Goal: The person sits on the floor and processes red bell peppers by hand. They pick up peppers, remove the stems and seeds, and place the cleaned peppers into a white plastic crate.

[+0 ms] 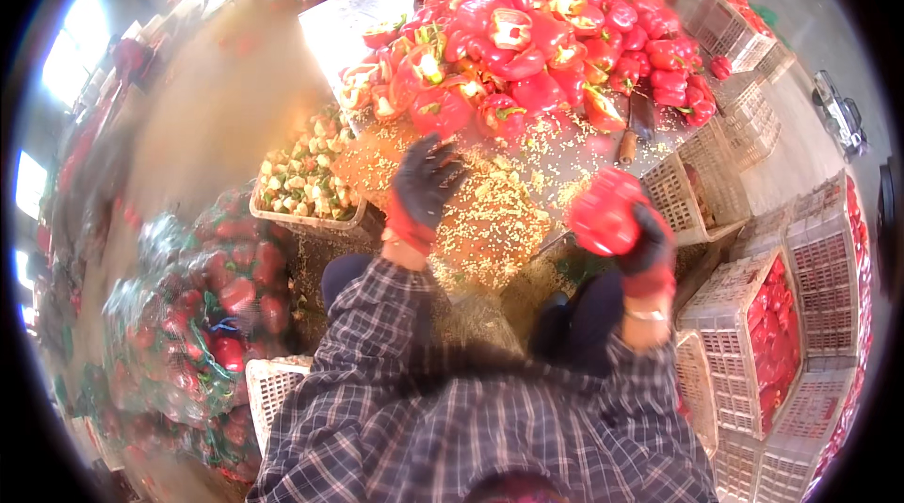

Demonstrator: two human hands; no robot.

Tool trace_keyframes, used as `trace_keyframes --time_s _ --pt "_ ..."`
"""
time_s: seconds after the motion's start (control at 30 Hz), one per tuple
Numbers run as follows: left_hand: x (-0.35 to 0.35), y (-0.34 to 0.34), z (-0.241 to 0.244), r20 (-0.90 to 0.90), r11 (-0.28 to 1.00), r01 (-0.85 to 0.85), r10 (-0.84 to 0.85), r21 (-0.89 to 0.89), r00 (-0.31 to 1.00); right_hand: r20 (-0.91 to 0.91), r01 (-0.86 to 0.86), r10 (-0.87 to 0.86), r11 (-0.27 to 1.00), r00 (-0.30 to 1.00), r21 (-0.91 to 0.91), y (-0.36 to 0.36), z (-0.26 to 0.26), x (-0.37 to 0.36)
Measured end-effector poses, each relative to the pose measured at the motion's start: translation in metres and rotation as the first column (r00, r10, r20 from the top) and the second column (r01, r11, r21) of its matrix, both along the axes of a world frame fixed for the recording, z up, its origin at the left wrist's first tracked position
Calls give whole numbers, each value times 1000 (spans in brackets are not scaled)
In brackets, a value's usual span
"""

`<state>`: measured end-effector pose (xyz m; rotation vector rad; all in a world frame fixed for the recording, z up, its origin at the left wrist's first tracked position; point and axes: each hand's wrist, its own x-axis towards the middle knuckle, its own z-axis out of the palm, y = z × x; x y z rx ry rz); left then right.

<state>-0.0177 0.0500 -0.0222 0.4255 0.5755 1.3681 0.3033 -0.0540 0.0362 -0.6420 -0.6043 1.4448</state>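
Note:
My right hand [646, 238], in a black and red work glove, grips a red bell pepper [606, 212] at the right front edge of the table. To the left, my left hand [427, 181], gloved alike, hovers over the seed-strewn near part of the table with fingers apart and nothing in it. Beyond both hands lies a large pile of red bell peppers [537, 72], some whole and some cut open. A wide-bladed knife [639, 121] with a wooden handle rests at the pile's right side. Pale pepper seeds [494, 227] cover the surface between my hands.
A plastic crate [307, 218] of cut pepper cores stands left of the table. Net bags of red peppers [212, 319] lie further left. At the right stand an upright plastic crate [706, 181] and stacked crates [727, 354] holding red peppers.

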Motion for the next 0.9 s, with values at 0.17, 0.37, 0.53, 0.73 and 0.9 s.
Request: trace_keyframes --time_s 0.17,0.37,0.53,0.73,0.9 --pt "-25 -12 -1 -5 956 -187 191 -225 982 825 604 -384 794 415 66 -176 20 152" --pt "-4 -7 -13 12 980 -64 67 -190 998 950 738 2 630 -314 242 -228 -3 156" --pt "17 -6 -11 -45 973 -15 5 -230 999 936 112 -334 940 115 321 -14 33 26" --pt "16 -6 -15 -66 965 2 -20 -261 998 748 -331 -555 828 -365 453 196 -35 -76" --pt "19 -10 -13 -58 969 43 -59 -241 997 781 -174 -276 961 -560 215 243 -68 -99"
